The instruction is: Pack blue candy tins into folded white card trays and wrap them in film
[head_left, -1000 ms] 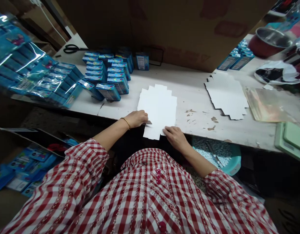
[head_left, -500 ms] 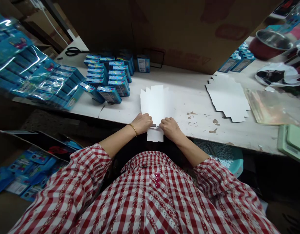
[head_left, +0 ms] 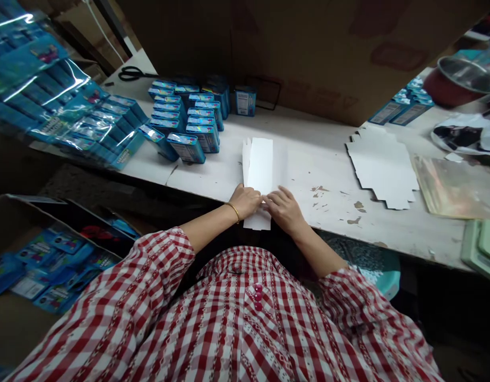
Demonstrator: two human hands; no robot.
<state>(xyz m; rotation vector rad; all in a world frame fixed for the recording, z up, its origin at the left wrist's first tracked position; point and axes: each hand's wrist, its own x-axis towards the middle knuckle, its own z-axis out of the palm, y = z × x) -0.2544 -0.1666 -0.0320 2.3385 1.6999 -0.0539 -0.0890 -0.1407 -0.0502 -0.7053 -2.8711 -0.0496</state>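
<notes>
A white die-cut cardboard blank (head_left: 259, 170) lies on the white table (head_left: 308, 159), folded into a narrow strip with its sides turned in. My left hand (head_left: 247, 200) grips its near left edge, fingers curled over the card. My right hand (head_left: 283, 208) presses on the near right edge, fingertips pinching the fold. Both hands meet at the table's front edge, and the blank's near end hangs over it.
Small blue boxes (head_left: 191, 114) stand in rows at the back left, beside wrapped blue packs (head_left: 69, 114). Black scissors (head_left: 131, 74) lie far left. A stack of flat white blanks (head_left: 382, 164) sits right, then a shiny sheet (head_left: 452, 185). A brown cardboard wall (head_left: 308, 53) stands behind.
The flat wide blank has been folded inward into a narrow strip. My hands moved together from its two sides to the middle of its near end.
</notes>
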